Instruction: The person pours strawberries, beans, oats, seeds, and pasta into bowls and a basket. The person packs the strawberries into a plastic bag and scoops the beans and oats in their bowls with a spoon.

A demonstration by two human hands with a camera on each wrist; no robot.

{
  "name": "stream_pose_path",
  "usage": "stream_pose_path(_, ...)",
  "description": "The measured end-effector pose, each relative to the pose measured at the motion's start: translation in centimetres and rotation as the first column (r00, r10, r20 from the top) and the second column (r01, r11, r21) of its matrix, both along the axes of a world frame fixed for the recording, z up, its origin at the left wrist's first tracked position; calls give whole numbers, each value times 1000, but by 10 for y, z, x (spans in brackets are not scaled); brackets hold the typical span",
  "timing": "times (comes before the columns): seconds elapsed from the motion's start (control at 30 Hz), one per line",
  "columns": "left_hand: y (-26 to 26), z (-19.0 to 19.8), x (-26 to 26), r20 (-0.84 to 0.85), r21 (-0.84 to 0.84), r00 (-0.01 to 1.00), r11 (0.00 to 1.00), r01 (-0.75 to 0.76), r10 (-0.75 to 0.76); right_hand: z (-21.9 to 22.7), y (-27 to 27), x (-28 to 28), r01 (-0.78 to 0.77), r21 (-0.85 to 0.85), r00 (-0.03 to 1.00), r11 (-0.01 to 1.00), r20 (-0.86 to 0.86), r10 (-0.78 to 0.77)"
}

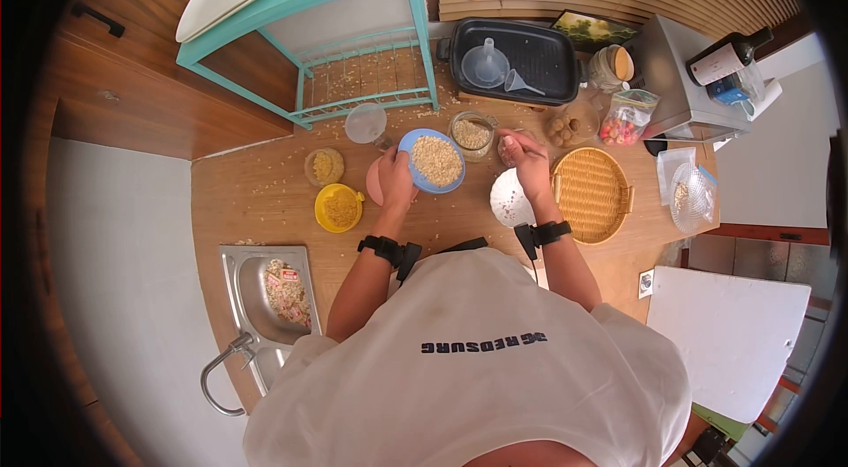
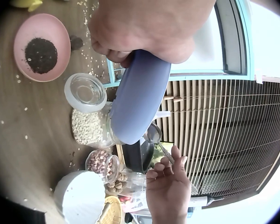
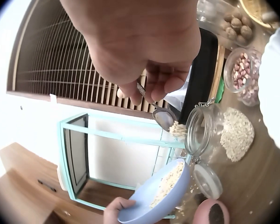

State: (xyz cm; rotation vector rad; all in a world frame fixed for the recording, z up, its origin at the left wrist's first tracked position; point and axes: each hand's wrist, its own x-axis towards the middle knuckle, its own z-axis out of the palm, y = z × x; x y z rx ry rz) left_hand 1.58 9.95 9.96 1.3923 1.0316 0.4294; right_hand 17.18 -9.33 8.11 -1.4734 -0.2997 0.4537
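My left hand (image 1: 395, 180) grips the rim of a blue bowl (image 2: 140, 100), which is tilted and holds a heap of oats (image 1: 436, 160). Beside the bowl stands an open glass jar (image 3: 201, 131) partly filled with oats. My right hand (image 1: 530, 167) pinches the handle of a metal spoon (image 3: 163, 118) above the jar. A small clump of oats (image 3: 178, 129) shows between the spoon's tip and the jar's mouth. The jar's glass lid (image 3: 208, 180) hangs open on the side toward the bowl.
A pink bowl (image 2: 42, 55) of dark grains, a white bowl (image 1: 511, 198) and a jar of peanuts (image 3: 242, 70) stand close by. A wicker tray (image 1: 590, 195) is at right, a yellow bowl (image 1: 338, 207) and sink (image 1: 265, 257) at left. Behind sits a black pan (image 1: 539, 52); loose oats dot the counter.
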Motion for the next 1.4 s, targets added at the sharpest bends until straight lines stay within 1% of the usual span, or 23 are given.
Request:
stream_pose_path(0.03,0,0,0,-14,17,1000,1000,13,-13,3,1,0,-61,-87,970,994,231,80)
stream_pose_path(0.07,1,0,0,-29,33,999,999,26,-25,6,1,-1,-62,-87,970,994,231,80)
stream_pose_path(0.17,3,-6,0,-9,44,999,998,50,-50,21,2,-7,-102,-85,980,991,162,115)
stream_pose_path(0.23,3,-8,0,-3,44,999,998,48,-48,26,4,-15,-137,-31,985,990,-112,133)
stream_pose_path(0.3,2,-6,3,4,46,999,998,48,-48,11,6,-17,-170,-62,982,983,-89,164)
stream_pose_path(0.37,0,-1,6,126,-75,992,996,42,-33,6,8,-20,-205,-94,978,974,-67,199)
stream_pose_path(0.43,-2,5,7,117,-65,993,997,43,-35,2,9,-24,-203,-51,970,978,-149,193)
stream_pose_path(0.47,-2,9,7,108,-58,993,997,47,-41,-1,8,-26,-204,-51,969,978,-151,194)
stream_pose_path(0.53,-4,17,6,57,-28,997,999,43,-42,-5,7,-27,-108,16,969,994,-221,109)
stream_pose_path(0.57,-4,19,6,7,3,999,999,41,-41,-7,6,-27,-108,17,969,994,-222,109)
stream_pose_path(0.63,-3,20,5,-34,30,999,999,42,-41,-8,4,-25,-16,65,956,998,-291,34)
stream_pose_path(0.67,-3,20,4,-75,55,996,997,44,-40,-7,3,-24,-15,65,956,998,-291,34)
stream_pose_path(0.77,4,3,2,-46,46,998,998,50,-48,-3,1,-17,21,82,949,996,-316,6)
stream_pose_path(0.83,3,-3,0,-47,36,998,998,46,-45,-1,1,-13,122,132,949,984,-307,-77)
stream_pose_path(0.97,4,-9,-2,-49,52,998,998,42,-39,-1,1,-7,133,126,962,983,-254,-98)
stream_pose_path(1.03,4,-10,-2,-48,37,998,998,43,-41,1,1,-6,9,19,1000,1000,13,-9)
stream_pose_path(1.17,4,-6,-1,-75,49,996,997,61,-57,8,0,-11,-17,20,1000,1000,-10,17)
stream_pose_path(1.23,-1,7,-1,-85,54,995,997,60,-55,11,0,-15,-103,-13,991,995,-84,101)
stream_pose_path(1.27,-3,14,0,-94,59,994,997,59,-54,13,0,-19,-101,-12,992,995,-83,100)
stream_pose_path(1.3,-2,9,1,-94,60,994,996,61,-56,15,2,-22,-148,-56,985,987,-93,143)
stream_pose_path(1.33,-1,4,2,-33,21,998,999,45,-45,16,4,-25,-195,-99,977,976,-104,185)
stream_pose_path(1.37,0,-1,3,27,-19,999,999,31,-30,13,5,-28,-194,-98,978,976,-103,184)
stream_pose_path(1.4,1,-6,3,27,-17,999,999,31,-30,7,7,-30,-190,-69,976,979,-121,180)
